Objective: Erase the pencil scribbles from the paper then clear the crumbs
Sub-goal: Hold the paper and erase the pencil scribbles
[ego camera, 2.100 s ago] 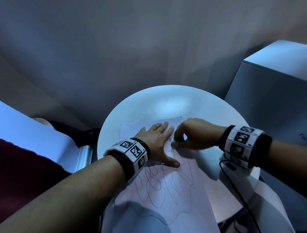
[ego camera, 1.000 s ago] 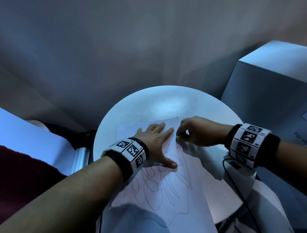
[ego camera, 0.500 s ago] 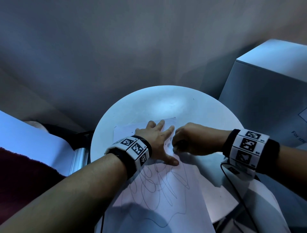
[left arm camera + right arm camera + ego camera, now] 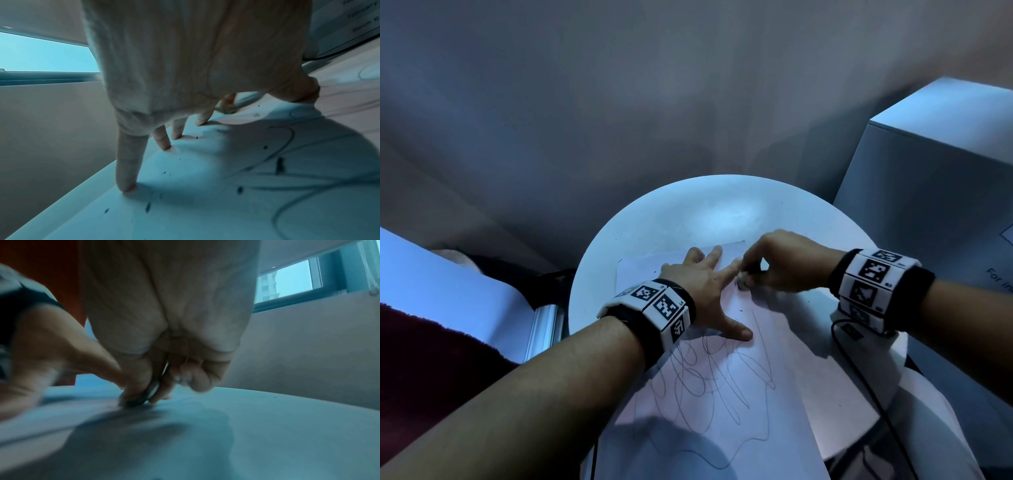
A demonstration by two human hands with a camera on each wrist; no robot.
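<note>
A white sheet of paper (image 4: 784, 342) lies on the round white table (image 4: 654, 219), with looping pencil scribbles (image 4: 709, 380) across its near half. My left hand (image 4: 709, 291) lies flat with spread fingers on the sheet's far part, pressing it down; its fingertips (image 4: 125, 186) touch the paper. My right hand (image 4: 780, 263) pinches a small round eraser (image 4: 743, 283) against the paper just right of my left forefinger. The eraser (image 4: 144, 397) shows between thumb and fingers in the right wrist view. Dark crumbs (image 4: 279, 165) lie scattered on the paper.
A pale box (image 4: 928, 178) stands right of the table. A black cable (image 4: 866, 387) trails from my right wrist over the table's near right edge. A dark red cloth (image 4: 431, 356) and a pale panel (image 4: 441, 274) sit to the left. A window (image 4: 287, 280) is behind.
My right hand has rubbed the eraser back and forth beside my left forefinger, now a little further away. The left hand stays flat on the paper.
</note>
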